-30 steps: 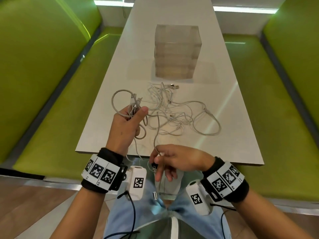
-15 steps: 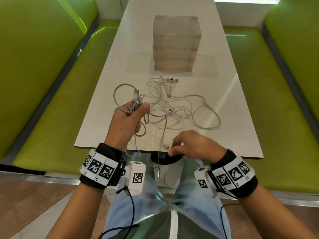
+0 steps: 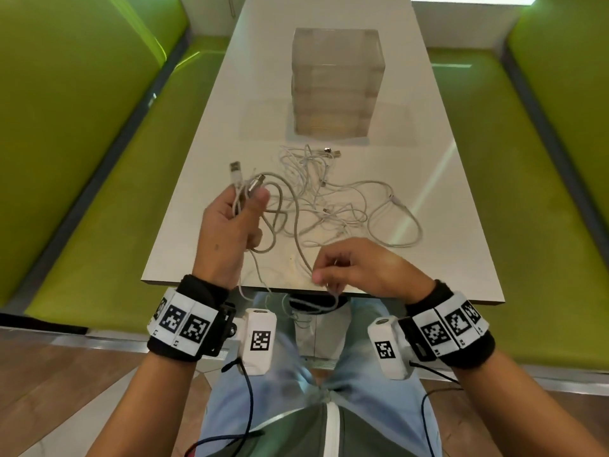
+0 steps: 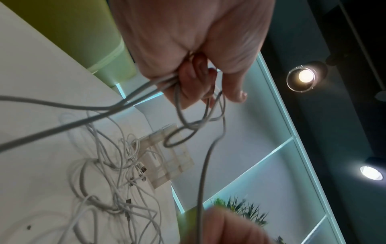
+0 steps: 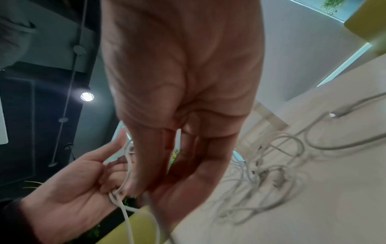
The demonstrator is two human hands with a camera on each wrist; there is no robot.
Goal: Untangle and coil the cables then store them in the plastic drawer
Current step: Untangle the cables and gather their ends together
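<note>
Head view: left hand [image 3: 232, 230] higher, cable [image 3: 298, 245] tauter.

I'm looking at a café or office lounge booth: a long white surface [image 3: 204, 206] with green padded benches [image 3: 99, 199] on both sides of it, wood floor beneath, recessed spotlights [image 4: 306, 76] overhead.

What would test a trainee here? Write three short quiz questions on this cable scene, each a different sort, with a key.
1. True or false: the left hand grips a bundle of cable strands.
2. Where does the clear plastic drawer unit stand: A) beyond the tangled cables, B) on the green bench, C) on the person's lap?
3. Fill in: the right hand pinches a cable near the table's ____ edge.

Key: 1 true; 2 A; 3 near.
</note>
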